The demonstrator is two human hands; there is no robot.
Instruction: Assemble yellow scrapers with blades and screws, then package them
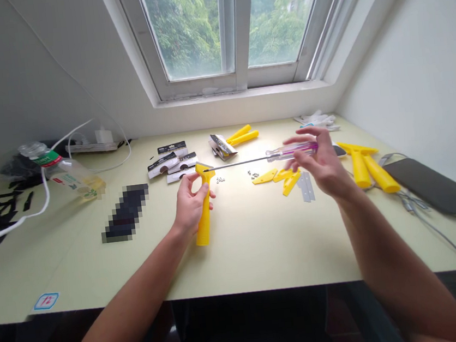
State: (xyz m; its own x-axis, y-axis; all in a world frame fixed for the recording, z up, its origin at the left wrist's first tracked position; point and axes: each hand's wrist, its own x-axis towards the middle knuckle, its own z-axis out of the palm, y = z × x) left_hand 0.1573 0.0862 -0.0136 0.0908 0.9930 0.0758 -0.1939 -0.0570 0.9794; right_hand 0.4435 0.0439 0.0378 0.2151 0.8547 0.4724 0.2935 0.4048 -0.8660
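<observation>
My left hand [192,202] is closed round a yellow scraper [204,223], its head up and its handle pointing down. In my right hand [320,163] is a screwdriver [291,151] with a clear and purple handle. Its long shaft runs left, and the tip is at the scraper's head. Small nuts or screws [221,179] lie on the table just right of the scraper. Further right are more small metal parts [253,174], several flat yellow pieces [265,177] and grey metal blades [306,187].
Black-and-white packets [163,164] and yellow handles [244,136] lie at the back of the table [262,255]. At left are a bottle [67,175], black strips [2,213] and a pixelated dark object [128,212]. Yellow scrapers [360,167], cables and a dark slab [435,184] are right.
</observation>
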